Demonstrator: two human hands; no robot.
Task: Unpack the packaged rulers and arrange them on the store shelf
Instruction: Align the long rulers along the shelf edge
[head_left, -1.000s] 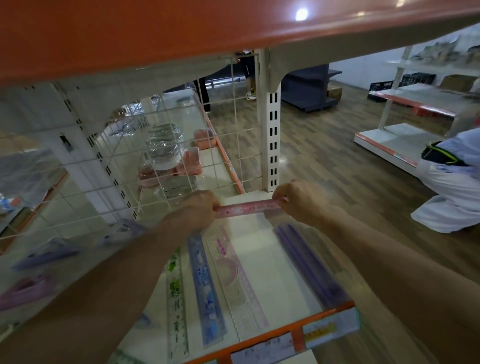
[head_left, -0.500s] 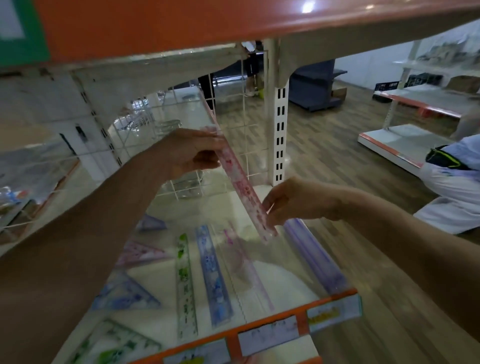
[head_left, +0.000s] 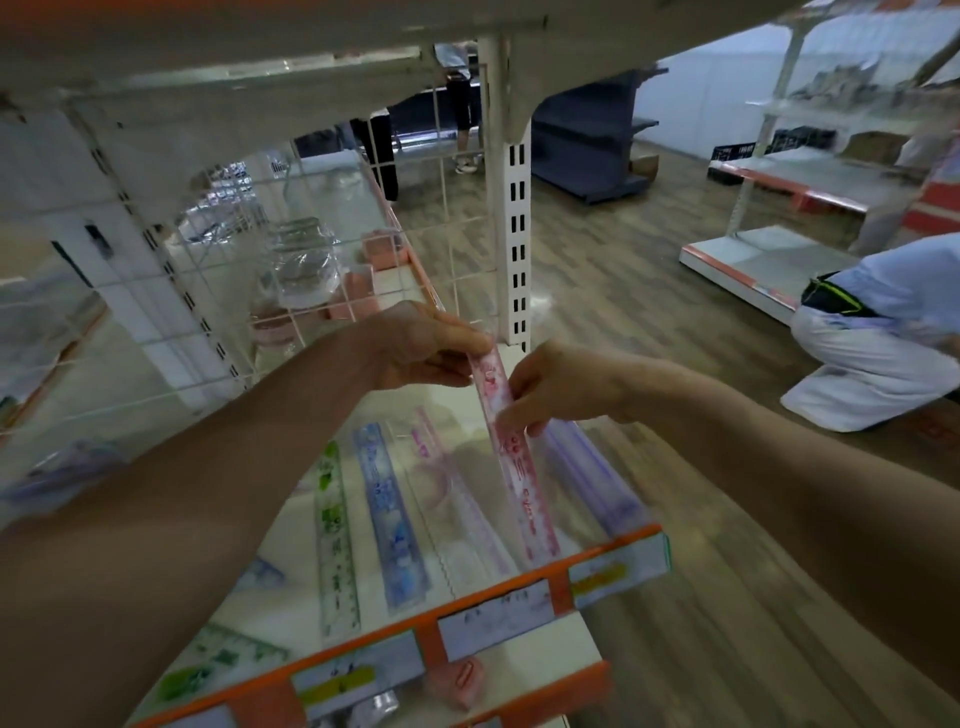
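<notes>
A pink patterned ruler (head_left: 519, 480) slants down over the white shelf (head_left: 467, 400), its near end close to the orange front rail (head_left: 550, 569). My left hand (head_left: 421, 345) pinches its far end. My right hand (head_left: 550, 387) pinches it near the middle. On the shelf lie a green ruler (head_left: 335, 540), a blue ruler (head_left: 389, 512), a clear pink ruler set (head_left: 457, 499) and a purple packaged bundle (head_left: 589, 475) at the right edge.
A wire grid panel (head_left: 311, 249) stands behind the shelf with a clear jar (head_left: 304, 265) beyond it. A white slotted upright (head_left: 514, 218) rises at the shelf's right corner. A crouching person (head_left: 883, 332) is on the wooden floor to the right. A lower shelf holds small pink items (head_left: 460, 680).
Both hands have lowered the pink ruler from a raised slant above the shelf down toward the gap between the clear pink set and the purple bundle. The camera has tilted lower.
</notes>
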